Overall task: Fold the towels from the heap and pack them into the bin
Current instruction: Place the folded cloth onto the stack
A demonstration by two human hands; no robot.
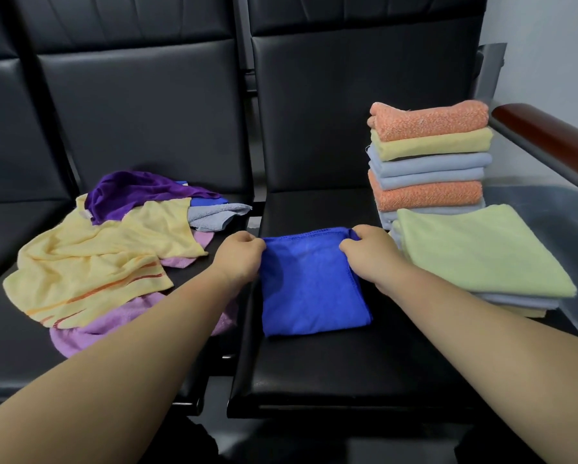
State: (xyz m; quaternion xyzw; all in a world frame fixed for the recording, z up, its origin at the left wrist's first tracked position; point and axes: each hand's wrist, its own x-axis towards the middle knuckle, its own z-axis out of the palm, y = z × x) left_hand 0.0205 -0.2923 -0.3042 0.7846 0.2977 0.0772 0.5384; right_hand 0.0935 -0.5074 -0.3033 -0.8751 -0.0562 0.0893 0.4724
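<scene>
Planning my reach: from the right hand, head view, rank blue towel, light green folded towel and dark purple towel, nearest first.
1. blue towel, pinched by the right hand at its far corner.
2. light green folded towel, just right of the hand.
3. dark purple towel, far left, atop the heap.

I see a row of black padded seats [331, 370]. The left one carries a loose heap of towels [106, 259]. On the middle one a blue towel [311, 289] lies folded flat, with stacks of folded towels [428, 162] just beside it on the right.
</scene>
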